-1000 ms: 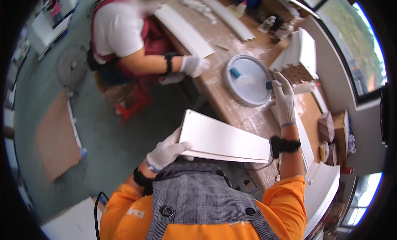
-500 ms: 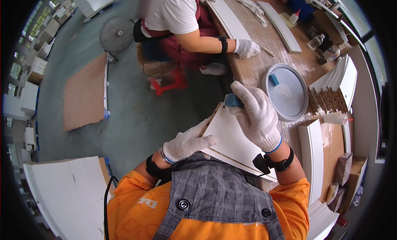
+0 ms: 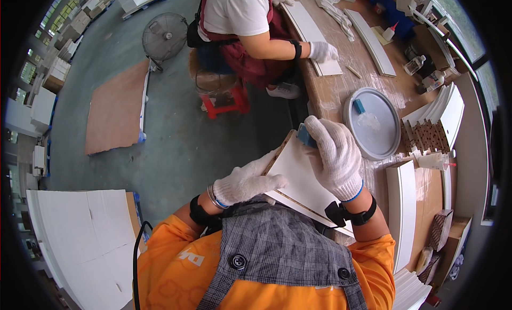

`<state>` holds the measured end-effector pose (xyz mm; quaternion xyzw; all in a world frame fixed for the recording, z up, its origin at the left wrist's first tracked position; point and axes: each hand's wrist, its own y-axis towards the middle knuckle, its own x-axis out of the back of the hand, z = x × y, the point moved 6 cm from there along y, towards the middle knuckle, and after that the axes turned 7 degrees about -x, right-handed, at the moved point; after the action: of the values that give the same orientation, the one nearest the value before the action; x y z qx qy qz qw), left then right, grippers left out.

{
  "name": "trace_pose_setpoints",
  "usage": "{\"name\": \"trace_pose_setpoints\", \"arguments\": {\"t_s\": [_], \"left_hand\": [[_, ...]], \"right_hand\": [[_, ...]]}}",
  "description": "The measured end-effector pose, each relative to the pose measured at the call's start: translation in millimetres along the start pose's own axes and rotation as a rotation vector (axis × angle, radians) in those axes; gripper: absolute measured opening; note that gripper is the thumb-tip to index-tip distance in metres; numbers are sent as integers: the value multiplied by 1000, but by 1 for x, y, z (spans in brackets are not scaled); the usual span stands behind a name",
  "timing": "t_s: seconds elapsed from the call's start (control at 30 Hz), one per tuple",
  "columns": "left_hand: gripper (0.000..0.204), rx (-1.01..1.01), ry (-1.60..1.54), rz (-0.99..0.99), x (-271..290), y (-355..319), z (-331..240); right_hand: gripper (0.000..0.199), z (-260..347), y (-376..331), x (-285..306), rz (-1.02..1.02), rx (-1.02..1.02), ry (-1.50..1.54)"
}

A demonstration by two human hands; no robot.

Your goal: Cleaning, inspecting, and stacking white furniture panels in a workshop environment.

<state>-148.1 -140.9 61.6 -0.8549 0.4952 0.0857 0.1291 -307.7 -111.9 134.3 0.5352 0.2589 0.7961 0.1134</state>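
My left hand (image 3: 249, 182), in a white knit glove, grips a white board (image 3: 303, 174) by its left edge, the thumb lying over its face. The board has bare brown edges and is tilted in front of my apron. A small blue block (image 3: 305, 136) is pinched in my gloved right hand (image 3: 337, 159), by the board's far corner. Whether the block touches the board is hidden by my fingers. To the right of that hand, a round grey lid (image 3: 373, 139) lies on the table with another blue block (image 3: 358, 106) on it.
Across the table (image 3: 341, 91) a seated co-worker's gloved hand (image 3: 322, 51) rests on a long white board (image 3: 305, 26). Stacked white boards (image 3: 445, 115) and bottles (image 3: 415, 64) stand at the right. A fan (image 3: 164, 37) and brown sheet (image 3: 118, 110) are on the left floor.
The view has shifted slightly. My right hand has moved the blue block a little nearer to me at the board's corner. The co-worker's hand has slid back from their board's near end.
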Motion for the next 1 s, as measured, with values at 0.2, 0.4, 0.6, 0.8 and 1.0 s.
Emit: {"name": "trace_pose_setpoints", "arguments": {"t_s": [0.2, 0.4, 0.6, 0.8, 1.0], "left_hand": [[81, -7, -59, 11, -3, -3, -1], [81, -2, -70, 15, -2, -3, 1], [80, -35, -89, 41, -1, -1, 0], [84, -17, -134, 51, 0, 0, 1], [79, 10, -84, 26, 3, 3, 6]], "right_hand": [[66, 3, -5, 1, -20, -29, -6], [64, 4, -3, 6, -106, -52, -25], [64, 7, -1, 1, -20, -22, -64], [65, 9, 1, 0, -1, -23, -62], [65, 7, 2, 1, -24, -23, -77]]}}
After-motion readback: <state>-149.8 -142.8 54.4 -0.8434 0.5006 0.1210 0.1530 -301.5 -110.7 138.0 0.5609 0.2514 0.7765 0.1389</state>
